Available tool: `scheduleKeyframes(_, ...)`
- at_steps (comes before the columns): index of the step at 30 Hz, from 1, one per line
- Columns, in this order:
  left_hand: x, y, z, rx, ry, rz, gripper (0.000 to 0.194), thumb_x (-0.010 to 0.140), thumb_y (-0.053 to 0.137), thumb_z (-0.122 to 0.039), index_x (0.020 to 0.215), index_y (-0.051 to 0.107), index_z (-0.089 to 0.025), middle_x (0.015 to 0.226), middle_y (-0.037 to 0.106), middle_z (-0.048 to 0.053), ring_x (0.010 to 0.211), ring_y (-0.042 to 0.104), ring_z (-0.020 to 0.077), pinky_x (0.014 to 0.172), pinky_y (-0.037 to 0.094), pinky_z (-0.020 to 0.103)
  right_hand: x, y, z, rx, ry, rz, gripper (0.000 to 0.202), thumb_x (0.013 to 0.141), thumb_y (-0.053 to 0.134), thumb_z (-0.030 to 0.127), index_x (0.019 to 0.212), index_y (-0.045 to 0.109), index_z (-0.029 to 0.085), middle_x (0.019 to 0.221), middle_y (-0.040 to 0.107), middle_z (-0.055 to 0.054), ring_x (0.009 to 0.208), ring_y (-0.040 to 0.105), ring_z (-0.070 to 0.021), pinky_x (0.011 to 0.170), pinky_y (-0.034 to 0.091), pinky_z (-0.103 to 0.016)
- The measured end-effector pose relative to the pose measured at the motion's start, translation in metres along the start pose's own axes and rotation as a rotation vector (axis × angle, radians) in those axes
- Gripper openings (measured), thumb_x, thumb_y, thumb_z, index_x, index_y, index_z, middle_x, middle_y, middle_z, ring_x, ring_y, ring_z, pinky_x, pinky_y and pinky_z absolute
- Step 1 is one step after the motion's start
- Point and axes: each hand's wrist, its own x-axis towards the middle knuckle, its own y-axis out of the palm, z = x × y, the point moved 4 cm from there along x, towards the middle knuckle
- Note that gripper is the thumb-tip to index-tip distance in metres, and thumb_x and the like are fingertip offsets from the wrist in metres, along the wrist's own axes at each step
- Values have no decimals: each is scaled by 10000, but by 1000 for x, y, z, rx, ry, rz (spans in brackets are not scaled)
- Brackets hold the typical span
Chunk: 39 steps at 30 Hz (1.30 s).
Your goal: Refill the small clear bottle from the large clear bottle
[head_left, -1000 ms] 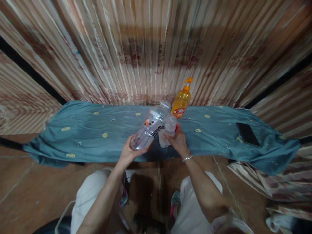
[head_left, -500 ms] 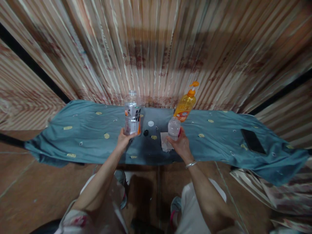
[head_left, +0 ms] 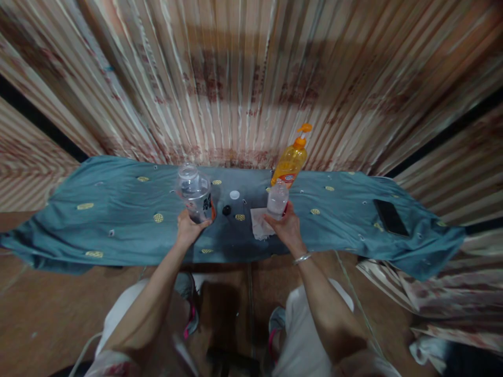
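Note:
My left hand [head_left: 190, 226] is wrapped round the lower part of a large clear bottle [head_left: 195, 191] with a dark-lettered label; its uncapped mouth tilts toward me. My right hand [head_left: 286, 222] grips a small clear bottle [head_left: 277, 199] low down, and this one stands nearly upright. Beneath and left of my right hand lies a pale cloth or tissue [head_left: 259, 224]. Between the hands, a white round cap [head_left: 234, 195] and a small black round object [head_left: 227, 210] rest on the blue-green cloth. Just behind the small bottle is a yellow pump bottle [head_left: 291, 161] with an orange top.
A blue-green patterned cloth [head_left: 129, 230] covers the narrow table. Toward its right end lies a black phone [head_left: 391, 217]. A striped curtain [head_left: 243, 94] hangs behind the table, and dark poles slant at both sides. My legs and feet are below the front edge.
The large bottle has tipped, its mouth now nearer me. The small bottle looks more upright in my right hand. The whole view has shifted, with the table items slightly further left.

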Motion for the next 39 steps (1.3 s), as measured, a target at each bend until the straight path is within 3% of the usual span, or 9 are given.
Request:
scheduleKeyframes(4, -2, 0, -5, 140, -11, -13, 329, 872, 648, -344, 1125, 614, -138, 1147, 625, 107, 1074, 601, 256, 935, 498, 500, 0, -2, 0, 44, 36, 4, 736, 634, 806, 414, 1255, 521, 140, 1073, 735, -133, 925, 717, -297, 783, 549, -382)
scheduleKeyframes(9, -11, -5, -13, 147, -13, -54, 855, 474, 916, -336, 1210, 538, -119, 1162, 617, 146, 1158, 562, 351, 1044, 412, 540, 1, -4, -1, 61, 68, -10, 698, 621, 807, 430, 1207, 540, 161, 1026, 748, -110, 891, 720, -289, 755, 548, -370)
scheduleKeyframes(12, -19, -12, -12, 128, -37, -99, 956, 426, 913, -368, 1254, 493, -143, 1236, 575, 159, 1235, 518, 376, 1085, 370, 545, 1, -4, 0, 54, 84, -17, 686, 608, 811, 436, 1181, 545, 166, 1043, 743, -116, 905, 715, -297, 775, 546, -390)
scheduleKeyframes(17, -41, -32, -20, 94, -42, -147, 786, 525, 848, -452, 1185, 524, -174, 1193, 586, 143, 1223, 523, 369, 1070, 365, 564, 1, -5, 1, 73, 85, -15, 669, 615, 801, 456, 1166, 551, 172, 994, 745, -99, 870, 714, -290, 731, 548, -376)
scheduleKeyframes(21, -61, -33, -48, 46, 36, -88, 548, 628, 790, -475, 1063, 600, -202, 1092, 617, 104, 1120, 575, 317, 1041, 405, 525, 2, -5, 4, 99, 69, -28, 677, 603, 803, 456, 1167, 553, 176, 995, 743, -95, 870, 710, -286, 729, 549, -378)
scheduleKeyframes(26, -70, 17, -88, -64, 130, 161, 367, 656, 781, -419, 955, 685, -229, 1056, 661, 79, 1012, 634, 276, 962, 490, 462, -1, -3, 15, 107, 55, -20, 628, 605, 804, 427, 1129, 565, 179, 1014, 741, -102, 891, 707, -282, 775, 549, -395)
scheduleKeyframes(30, -64, 74, -107, -180, 166, 319, 671, 584, 833, -354, 1202, 616, -209, 1262, 622, 134, 1176, 598, 312, 987, 487, 472, -5, 0, 26, 147, 51, 0, 580, 615, 808, 404, 1099, 563, 200, 995, 745, -83, 867, 712, -258, 757, 555, -366)
scheduleKeyframes(35, -62, 121, -112, -265, 173, 386, 885, 560, 861, -284, 1354, 493, -160, 1432, 494, 197, 1330, 477, 360, 1103, 372, 529, -6, 8, 36, 212, 40, 10, 609, 620, 816, 409, 1121, 553, 184, 1031, 739, -108, 887, 719, -259, 768, 572, -369)
scheduleKeyframes(39, -59, 140, -109, -328, 178, 378, 715, 687, 807, -274, 1330, 512, -174, 1358, 545, 149, 1265, 522, 321, 1096, 376, 547, -5, 15, 44, 212, 30, 22, 683, 619, 825, 410, 1195, 535, 185, 1043, 740, -108, 909, 725, -267, 796, 585, -385)
